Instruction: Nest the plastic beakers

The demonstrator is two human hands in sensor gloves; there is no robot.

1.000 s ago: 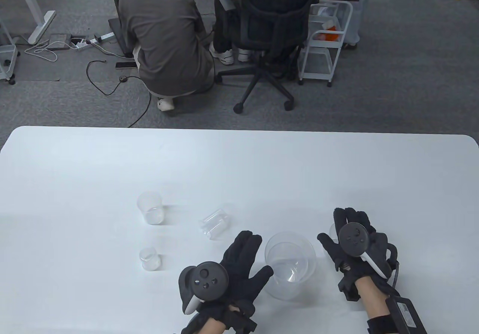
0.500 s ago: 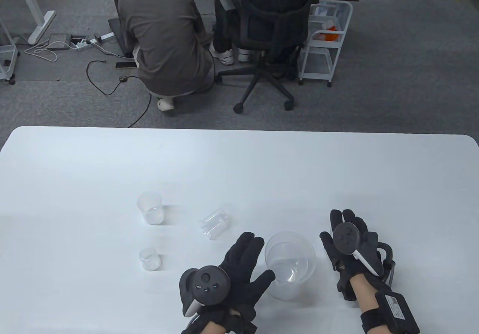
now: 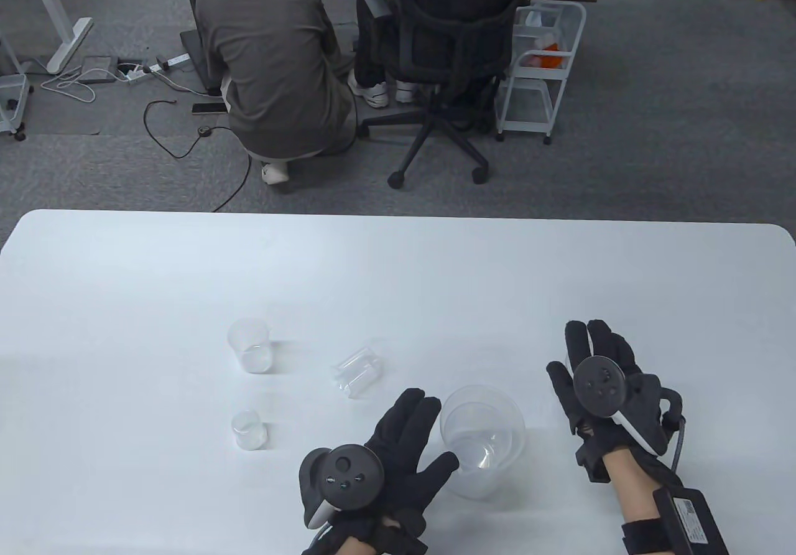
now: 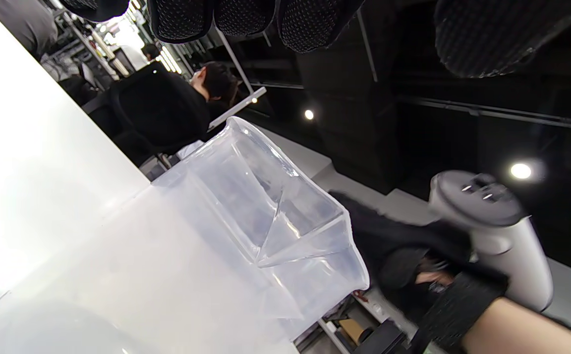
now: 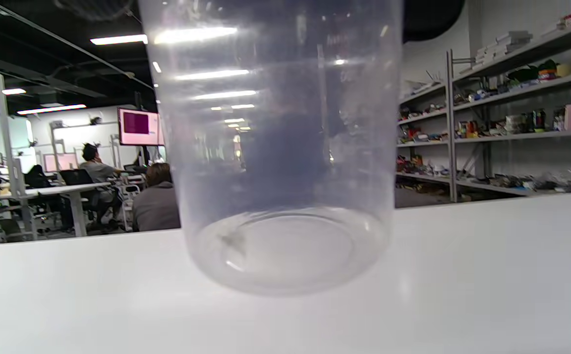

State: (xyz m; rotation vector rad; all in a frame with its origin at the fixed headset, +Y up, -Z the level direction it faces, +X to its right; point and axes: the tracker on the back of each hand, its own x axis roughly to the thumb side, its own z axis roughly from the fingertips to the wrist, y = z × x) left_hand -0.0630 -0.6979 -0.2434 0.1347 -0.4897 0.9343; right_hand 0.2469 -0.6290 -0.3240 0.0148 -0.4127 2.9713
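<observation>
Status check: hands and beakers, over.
Left hand open beside large clear plastic beaker. Right hand over a clear beaker, grip unclear. Nothing nested.

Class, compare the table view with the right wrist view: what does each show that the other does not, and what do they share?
Only the table view shows both gloved hands, the left hand beside the large beaker and the right hand further right, plus two upright small beakers and one beaker on its side.

Only the right wrist view shows a clear beaker close up, standing upright, with shelving behind it; the table view does not show this beaker.

Both show the white table.
</observation>
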